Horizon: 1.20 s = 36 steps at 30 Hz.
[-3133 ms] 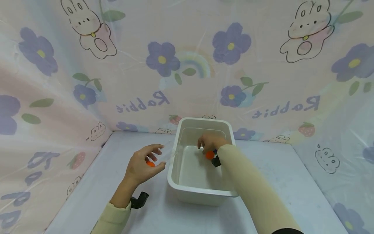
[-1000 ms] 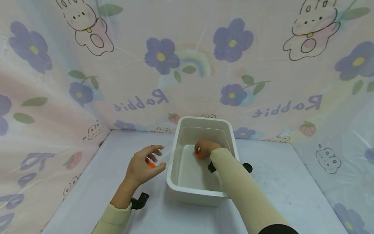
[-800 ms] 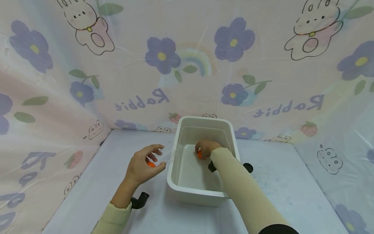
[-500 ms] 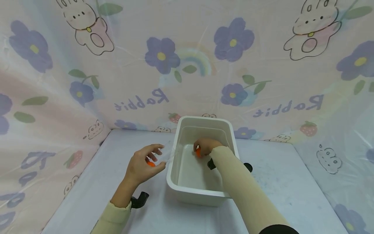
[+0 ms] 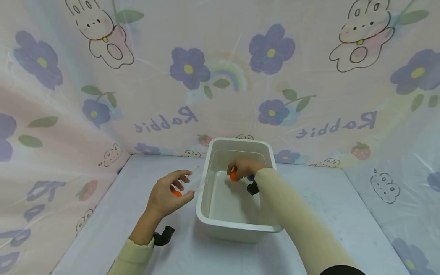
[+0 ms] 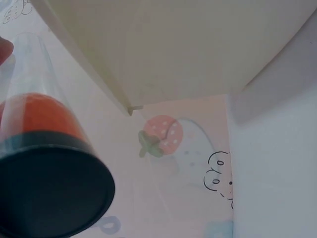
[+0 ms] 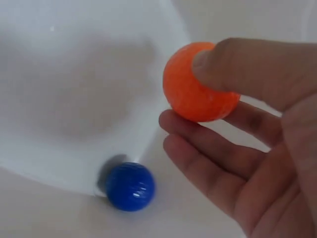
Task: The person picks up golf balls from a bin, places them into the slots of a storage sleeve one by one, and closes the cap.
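Observation:
My left hand (image 5: 168,194) holds a clear tube (image 6: 32,67) just left of the white tub (image 5: 237,225). An orange ball (image 6: 44,115) sits inside the tube by its black end (image 6: 54,191); in the head view part of this ball shows between the fingers. Inside the tub, my right hand (image 5: 245,167) pinches another orange ball (image 7: 185,91) between thumb and fingers. That ball looks like a dimpled golf ball and appears raised off the tub floor. A glossy blue ball (image 7: 131,186) lies on the floor near a corner, apart from the hand.
The tub stands on a white-covered table (image 5: 326,214), close to a patterned curtain (image 5: 227,103) that hangs behind and at both sides. Its raised rim surrounds the right hand's space. Black fittings (image 5: 164,235) sit at the wrists.
My right hand has moved from above the orange ball to gripping it, and now lifts it slightly. The forearm has swung right, and the blue ball shows again. My left hand stays still.

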Each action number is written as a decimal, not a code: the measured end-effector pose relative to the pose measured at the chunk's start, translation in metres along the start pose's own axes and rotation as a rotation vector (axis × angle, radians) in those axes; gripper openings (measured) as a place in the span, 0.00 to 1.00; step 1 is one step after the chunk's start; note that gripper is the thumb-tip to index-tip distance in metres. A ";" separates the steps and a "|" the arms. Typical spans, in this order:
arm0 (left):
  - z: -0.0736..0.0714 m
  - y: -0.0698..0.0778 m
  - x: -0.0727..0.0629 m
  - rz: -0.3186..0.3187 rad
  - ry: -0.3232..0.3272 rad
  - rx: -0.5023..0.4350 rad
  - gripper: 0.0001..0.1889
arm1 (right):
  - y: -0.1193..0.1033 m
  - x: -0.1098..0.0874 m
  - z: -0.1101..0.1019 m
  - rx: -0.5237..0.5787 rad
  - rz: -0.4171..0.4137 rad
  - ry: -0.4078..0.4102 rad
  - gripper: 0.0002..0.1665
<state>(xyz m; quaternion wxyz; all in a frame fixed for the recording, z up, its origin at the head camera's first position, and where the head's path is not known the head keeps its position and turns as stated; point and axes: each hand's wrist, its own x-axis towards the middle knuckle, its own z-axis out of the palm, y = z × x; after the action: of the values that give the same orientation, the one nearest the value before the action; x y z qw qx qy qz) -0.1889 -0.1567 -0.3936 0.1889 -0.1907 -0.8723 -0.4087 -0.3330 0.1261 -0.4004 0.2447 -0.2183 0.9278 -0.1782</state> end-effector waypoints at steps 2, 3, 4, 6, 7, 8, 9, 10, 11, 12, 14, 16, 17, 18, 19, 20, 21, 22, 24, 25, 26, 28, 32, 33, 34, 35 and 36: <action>0.000 0.000 0.000 -0.001 0.002 0.001 0.25 | -0.002 -0.003 -0.004 -0.025 -0.040 0.010 0.18; 0.000 0.000 0.000 0.000 0.002 0.003 0.25 | -0.003 -0.006 -0.008 -0.035 -0.052 0.015 0.17; -0.001 0.001 0.000 0.000 0.002 0.004 0.25 | -0.004 -0.008 -0.010 -0.038 -0.063 0.017 0.17; -0.001 0.002 0.000 0.001 0.002 0.006 0.25 | -0.006 -0.012 -0.015 -0.041 -0.086 0.022 0.17; -0.001 0.002 0.000 0.003 0.002 0.007 0.25 | -0.006 -0.014 -0.017 -0.037 -0.094 0.022 0.18; -0.002 0.003 0.000 0.002 0.001 0.007 0.25 | -0.007 -0.016 -0.019 -0.035 -0.101 0.025 0.19; -0.002 0.003 0.000 0.001 -0.001 0.006 0.25 | -0.007 -0.018 -0.021 -0.023 -0.109 0.026 0.19; -0.002 0.003 0.000 0.001 -0.002 0.007 0.25 | -0.007 -0.020 -0.022 -0.008 -0.122 0.025 0.20; -0.002 0.004 0.000 0.003 -0.002 0.008 0.25 | -0.008 -0.022 -0.024 0.008 -0.129 0.026 0.20; -0.002 0.004 0.000 0.004 -0.002 0.009 0.25 | -0.008 -0.024 -0.025 0.021 -0.136 0.028 0.21; -0.002 0.004 0.000 0.008 -0.003 0.009 0.25 | -0.010 -0.028 -0.027 0.042 -0.155 0.036 0.20; -0.002 0.005 0.001 0.019 -0.002 0.011 0.25 | -0.012 -0.032 -0.029 0.059 -0.167 0.037 0.20; -0.002 0.005 0.001 0.025 -0.001 0.011 0.25 | -0.013 -0.034 -0.030 0.061 -0.168 0.039 0.20; -0.002 0.005 0.002 0.031 0.000 0.011 0.25 | -0.013 -0.035 -0.031 0.062 -0.175 0.041 0.20; -0.002 0.005 0.002 0.035 0.000 0.013 0.25 | -0.014 -0.036 -0.032 0.065 -0.181 0.043 0.20; -0.002 0.005 0.002 0.036 0.000 0.016 0.25 | -0.014 -0.038 -0.032 0.069 -0.188 0.044 0.19; -0.002 0.005 0.002 0.040 -0.001 0.018 0.25 | -0.015 -0.039 -0.033 0.077 -0.196 0.045 0.19; -0.002 0.005 0.002 0.038 -0.002 0.021 0.25 | -0.015 -0.039 -0.034 0.084 -0.204 0.047 0.19; -0.002 0.005 0.002 0.031 -0.004 0.027 0.25 | -0.017 -0.042 -0.035 0.105 -0.238 0.057 0.18; -0.002 0.006 0.002 0.024 -0.005 0.030 0.25 | -0.019 -0.043 -0.035 0.114 -0.251 0.065 0.19; -0.003 0.006 0.001 0.019 -0.005 0.031 0.25 | -0.020 -0.044 -0.036 0.120 -0.266 0.075 0.19; -0.003 0.007 0.001 0.011 -0.006 0.035 0.25 | -0.024 -0.048 -0.037 0.123 -0.294 0.096 0.19; -0.003 0.008 0.001 0.018 -0.009 0.048 0.25 | -0.032 -0.054 -0.038 0.109 -0.338 0.138 0.20; -0.003 0.008 0.001 0.022 -0.009 0.051 0.25 | -0.034 -0.056 -0.037 0.108 -0.349 0.144 0.20; -0.003 0.008 0.001 0.025 -0.010 0.054 0.25 | -0.037 -0.058 -0.037 0.106 -0.358 0.152 0.20; -0.003 0.008 0.001 0.026 -0.010 0.055 0.25 | -0.039 -0.060 -0.037 0.110 -0.365 0.159 0.20; -0.003 0.008 0.001 0.028 -0.010 0.056 0.25 | -0.042 -0.062 -0.037 0.114 -0.372 0.167 0.20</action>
<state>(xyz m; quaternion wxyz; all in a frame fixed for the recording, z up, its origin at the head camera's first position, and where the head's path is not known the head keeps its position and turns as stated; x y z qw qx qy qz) -0.1854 -0.1535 -0.3861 0.1954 -0.1994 -0.8816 -0.3807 -0.2911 0.1297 -0.3289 0.1419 -0.3562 0.8769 -0.2899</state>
